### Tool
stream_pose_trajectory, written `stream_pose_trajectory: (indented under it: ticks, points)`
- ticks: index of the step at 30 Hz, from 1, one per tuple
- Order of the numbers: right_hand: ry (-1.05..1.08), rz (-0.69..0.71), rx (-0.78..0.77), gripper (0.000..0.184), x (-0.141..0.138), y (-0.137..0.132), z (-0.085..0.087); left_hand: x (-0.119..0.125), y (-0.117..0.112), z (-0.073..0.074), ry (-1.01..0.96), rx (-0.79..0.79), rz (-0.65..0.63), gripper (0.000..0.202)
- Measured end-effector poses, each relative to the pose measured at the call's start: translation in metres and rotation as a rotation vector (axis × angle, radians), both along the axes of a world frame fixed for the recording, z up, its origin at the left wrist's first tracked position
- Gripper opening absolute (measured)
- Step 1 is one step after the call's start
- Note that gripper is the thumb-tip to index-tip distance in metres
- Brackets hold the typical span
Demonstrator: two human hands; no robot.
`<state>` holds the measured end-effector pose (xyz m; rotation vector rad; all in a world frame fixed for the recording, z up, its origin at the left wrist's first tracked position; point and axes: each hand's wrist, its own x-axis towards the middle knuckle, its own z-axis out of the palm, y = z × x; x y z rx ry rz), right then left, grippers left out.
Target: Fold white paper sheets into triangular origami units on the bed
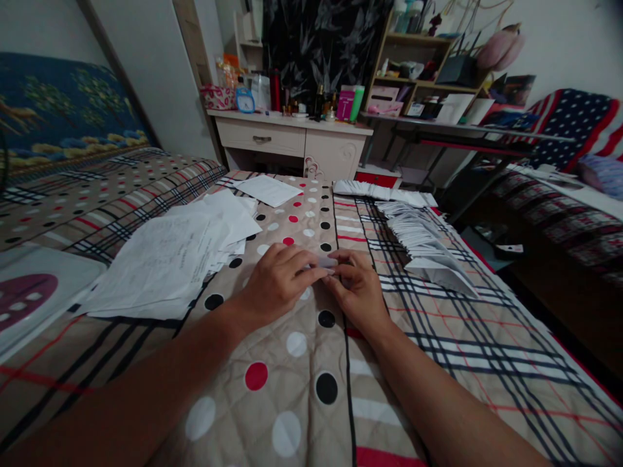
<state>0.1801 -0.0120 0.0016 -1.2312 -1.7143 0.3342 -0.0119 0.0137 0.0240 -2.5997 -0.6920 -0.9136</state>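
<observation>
Between the fingertips of both hands is a small folded piece of white paper (326, 262), mostly covered by the fingers. My left hand (277, 280) pinches its left side, and my right hand (357, 285) grips the right side with thumb and fingers. Both hands are low over the dotted and checked quilt (325, 353). Left of them lies a loose pile of white sheets (160, 256), some with faint print. On the right, many folded paper pieces (418, 237) stand packed in a row, with another row of folded paper (382, 191) behind.
A single sheet (270, 190) lies at the quilt's far side. At the left edge sits a white item with a purple patch (29, 295). Beyond the bed stand a cream dresser (272, 135) crowded with bottles and a shelved desk (467, 133). A second bed (549, 207) is at right.
</observation>
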Motion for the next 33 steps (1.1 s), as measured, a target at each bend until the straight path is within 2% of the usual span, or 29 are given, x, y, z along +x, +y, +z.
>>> stream_pose_trajectory:
  ticks: [3,7,11,16,19,25,29,33]
  points:
    - [-0.002,0.042,-0.061,0.023,-0.001,-0.001,0.002,0.0,0.001,-0.004,-0.028,-0.075,0.01,0.028]
    - [0.179,0.07,-0.178,0.041,0.0,-0.002,0.0,-0.002,0.004,-0.006,-0.036,-0.164,-0.034,0.033]
    - [0.255,-0.037,-0.263,0.031,0.004,0.003,-0.008,-0.003,0.007,-0.009,0.066,-0.199,-0.142,0.028]
    - [0.037,-0.1,-0.246,0.021,0.012,0.01,-0.015,-0.005,0.011,-0.015,0.116,-0.354,-0.251,0.034]
    - [-0.074,-0.156,-0.27,0.017,0.014,0.01,-0.011,-0.007,0.008,-0.014,0.152,-0.383,-0.248,0.037]
    - [-0.111,-0.2,-0.362,0.017,0.012,0.01,-0.004,-0.01,-0.005,-0.015,0.255,-0.254,-0.199,0.032]
    - [-0.007,-0.156,-0.407,0.019,0.013,0.013,-0.008,-0.004,-0.021,-0.019,0.296,-0.081,-0.14,0.024]
    - [0.067,-0.086,-0.458,0.017,0.015,0.013,-0.009,0.008,-0.039,-0.015,0.301,-0.026,-0.121,0.017]
